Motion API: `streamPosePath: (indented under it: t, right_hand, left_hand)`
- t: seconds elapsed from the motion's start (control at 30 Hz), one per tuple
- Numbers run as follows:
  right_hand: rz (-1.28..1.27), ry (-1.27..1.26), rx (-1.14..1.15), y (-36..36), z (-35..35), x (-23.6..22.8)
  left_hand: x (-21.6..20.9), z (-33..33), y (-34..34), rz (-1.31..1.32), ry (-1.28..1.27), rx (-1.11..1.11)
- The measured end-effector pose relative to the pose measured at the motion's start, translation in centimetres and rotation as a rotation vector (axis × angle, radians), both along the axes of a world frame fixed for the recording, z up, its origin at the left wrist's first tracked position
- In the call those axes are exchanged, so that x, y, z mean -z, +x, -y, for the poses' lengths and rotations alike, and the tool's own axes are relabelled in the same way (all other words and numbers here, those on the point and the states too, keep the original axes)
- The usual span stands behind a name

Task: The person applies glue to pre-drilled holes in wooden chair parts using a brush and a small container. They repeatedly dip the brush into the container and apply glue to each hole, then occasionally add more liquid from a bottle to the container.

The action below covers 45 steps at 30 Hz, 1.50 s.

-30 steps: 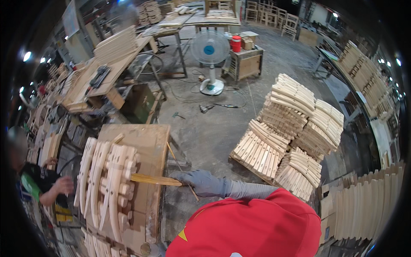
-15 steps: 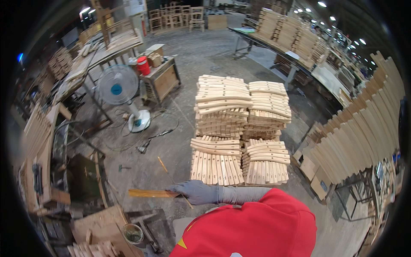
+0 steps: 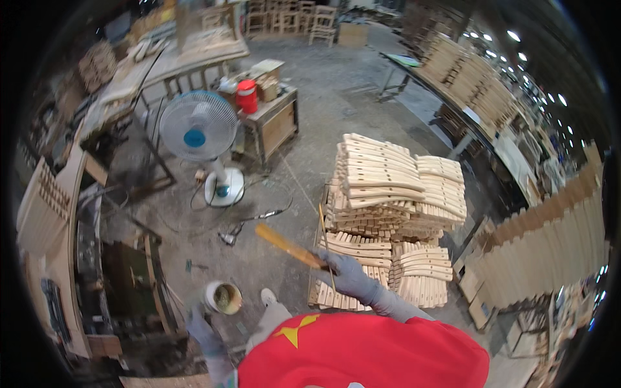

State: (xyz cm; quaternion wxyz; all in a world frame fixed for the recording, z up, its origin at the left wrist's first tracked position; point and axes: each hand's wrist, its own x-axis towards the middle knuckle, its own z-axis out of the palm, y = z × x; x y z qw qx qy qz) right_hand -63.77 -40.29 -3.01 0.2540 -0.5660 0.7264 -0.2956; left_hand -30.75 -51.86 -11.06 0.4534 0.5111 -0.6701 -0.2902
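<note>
My right hand [image 3: 349, 275], in a grey glove, is closed around a flat yellow-brown strip [image 3: 284, 244] that points up and left. A thin stick [image 3: 325, 239] with a yellowish upper end runs across the same hand; its exact kind is unclear. At the lower left, my gloved left hand [image 3: 204, 328] is blurred by motion at the side of a small white bucket [image 3: 213, 299], which it carries. Murky yellowish contents show inside the bucket. Just beyond my right hand stand stacks of curved pale wooden slats [image 3: 381, 171] with dark holes.
A standing fan [image 3: 197, 129] with cables around its base stands ahead left, near a wooden cabinet [image 3: 278, 126] bearing a red jug [image 3: 246, 97]. Long rows of boards [image 3: 537, 252] line the right side. A workbench [image 3: 77, 194] runs along the left.
The bucket has moved up and forward from beside the boards at lower left, with my left hand now at it. My right hand has moved right, and the strip has tilted upward.
</note>
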Motion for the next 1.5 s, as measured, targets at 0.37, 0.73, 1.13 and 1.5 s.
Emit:
streamPosePath:
  t: [0.37,0.73,1.13,1.5]
  right_hand:
    - [-0.130,-0.235,0.381,-6.3,13.3,-1.9]
    - [-0.068,-0.147,0.467,-20.5,24.4,3.8]
    - [-0.187,-0.059,0.289,-41.1,41.0,4.9]
    - [-0.103,-0.149,0.241,-48.9,59.2,6.0]
  left_hand:
    - [-3.7,25.5,0.0,-0.903,0.485,0.288]
    - [-2.1,36.1,-19.4,-0.924,0.315,0.318]
    - [-8.9,46.8,-40.0,-1.343,0.533,0.610]
    - [-9.4,62.6,-49.9,-1.495,0.571,0.393]
